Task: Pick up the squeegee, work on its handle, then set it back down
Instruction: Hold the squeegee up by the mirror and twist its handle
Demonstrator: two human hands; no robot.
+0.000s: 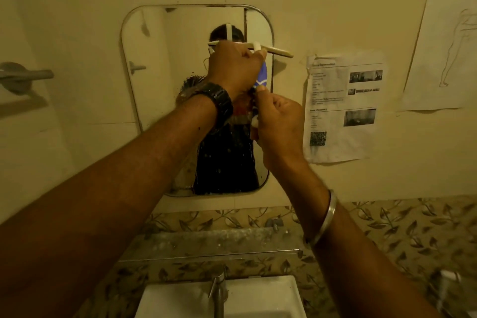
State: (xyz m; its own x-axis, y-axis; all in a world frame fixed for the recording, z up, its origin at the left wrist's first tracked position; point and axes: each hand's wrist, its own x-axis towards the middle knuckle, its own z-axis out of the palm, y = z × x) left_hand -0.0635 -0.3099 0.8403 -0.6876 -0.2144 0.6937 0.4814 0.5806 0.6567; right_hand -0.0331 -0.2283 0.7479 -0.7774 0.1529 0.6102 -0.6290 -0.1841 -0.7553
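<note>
Both hands are closed on the squeegee (260,70), as far as I can read it: the left hand (233,66) is wrapped around the upper part just under the blade bar, and the right hand (277,121) is pinching the lower end of the handle between thumb and fingers. From my seat the tool sits slightly above frame centre, toward one o'clock, held up in the air in front of the mirror (154,59) rather than resting on anything. Its head is a thin cream bar running roughly level, sticking out past the left hand toward three o'clock and tilting a little downward at that end, with a small white loop at its middle where the handle joins. Below the bar I see a slice of blue handle with a white mark on it; most of the handle is hidden by the two hands, so I can't say how it is built or what the right hand's fingers are doing to it. A dark watch (219,103) circles the left wrist, and a metal bangle (326,219) rings the right forearm. At six o'clock lies the white sink (271,297) with its tap (218,289), under a narrow shelf (206,242) on leaf-patterned tile. At three o'clock a printed sheet (340,108) hangs on the wall, just beside the mirror's edge.
</note>
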